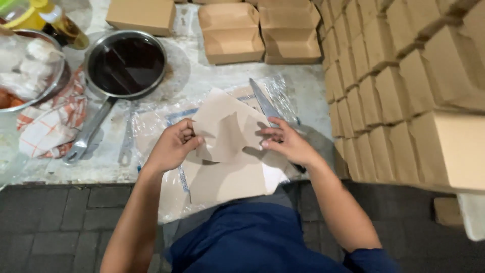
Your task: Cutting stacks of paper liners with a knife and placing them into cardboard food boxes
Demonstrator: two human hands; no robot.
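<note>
Left hand (174,144) and right hand (285,141) pinch a flat, matte brown cardboard sheet (225,131), apparently creased.

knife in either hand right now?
No. The knife lies on plastic beyond the right hand; both hands hold brown paper.

My view: both forearms bare, no watch/rings seen. Left hand (173,145) & right hand (288,143) ungloved. Dark blue top, short sleeve at right arm.
</note>
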